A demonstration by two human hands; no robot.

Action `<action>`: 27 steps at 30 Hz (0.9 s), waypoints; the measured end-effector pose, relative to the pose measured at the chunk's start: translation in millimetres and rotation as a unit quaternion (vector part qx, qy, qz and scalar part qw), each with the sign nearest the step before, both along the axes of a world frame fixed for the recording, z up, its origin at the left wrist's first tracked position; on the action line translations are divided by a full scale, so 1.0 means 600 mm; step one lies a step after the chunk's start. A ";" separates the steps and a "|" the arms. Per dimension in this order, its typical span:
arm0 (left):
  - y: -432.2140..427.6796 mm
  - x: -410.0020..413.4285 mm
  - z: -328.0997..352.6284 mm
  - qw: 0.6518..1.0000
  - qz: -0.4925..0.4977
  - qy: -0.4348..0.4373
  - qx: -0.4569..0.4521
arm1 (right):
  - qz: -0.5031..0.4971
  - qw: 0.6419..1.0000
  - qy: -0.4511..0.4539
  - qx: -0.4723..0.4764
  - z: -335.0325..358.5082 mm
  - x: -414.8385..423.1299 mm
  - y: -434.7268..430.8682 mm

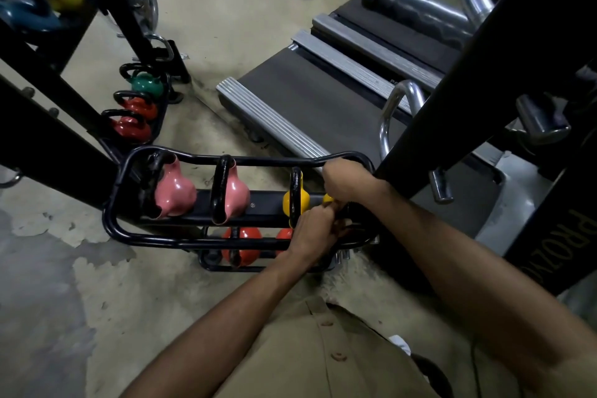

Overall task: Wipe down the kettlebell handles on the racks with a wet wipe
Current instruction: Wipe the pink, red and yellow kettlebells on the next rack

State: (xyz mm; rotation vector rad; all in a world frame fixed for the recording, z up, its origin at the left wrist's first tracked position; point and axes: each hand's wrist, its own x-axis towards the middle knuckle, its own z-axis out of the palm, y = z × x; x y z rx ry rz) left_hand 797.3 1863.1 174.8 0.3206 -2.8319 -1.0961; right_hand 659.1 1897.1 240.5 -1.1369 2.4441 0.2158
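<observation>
Working right end of near rack (pixel 135 236), top tier. Left hand (pixel 315 231) grips rightmost yellow kettlebell (pixel 328 199) by its handle. Right hand (pixel 347 182) is fisted above, contents unclear. Wipe not visible. Pink kettlebells (pixel 174 192) probably still pending.

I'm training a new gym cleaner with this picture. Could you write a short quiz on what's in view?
1. True or false: the left hand and right hand are both at the right end of the near black tubular metal rack, beside the yellow kettlebell.
2. What colour are the two glossy kettlebells at that rack's left end? A green, B pink, C blue.
3. How many kettlebells sit on the low black rack farther back?

Key: 1 true. 2 B. 3 three: one green kettlebell and two red kettlebells.
</observation>
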 end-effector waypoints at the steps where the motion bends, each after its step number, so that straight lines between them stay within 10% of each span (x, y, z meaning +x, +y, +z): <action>1: 0.000 0.002 0.000 1.000 0.006 0.004 0.008 | 0.018 1.000 -0.007 0.012 0.007 0.000 0.005; 6: 0.000 0.007 0.001 0.998 0.025 0.025 0.051 | -0.084 0.978 -0.018 -0.189 -0.026 0.024 0.070; 9: 0.004 0.013 -0.001 0.995 0.051 0.029 0.076 | -0.297 0.827 -0.080 -0.471 -0.053 0.087 0.102; 17: 0.009 0.019 -0.016 0.986 0.094 0.018 0.134 | -0.607 0.418 -0.461 -0.495 -0.079 0.068 0.069; 18: 0.009 0.018 -0.015 0.987 0.096 0.021 0.131 | -0.599 0.433 -0.447 -0.504 -0.080 0.071 0.068; 24: 0.006 0.017 -0.017 0.988 0.086 0.019 0.130 | -0.304 0.791 -0.032 -0.530 -0.090 0.084 0.075; 27: 0.011 0.017 -0.016 0.988 0.101 0.016 0.120 | -0.065 0.938 0.099 -0.326 -0.129 0.055 0.066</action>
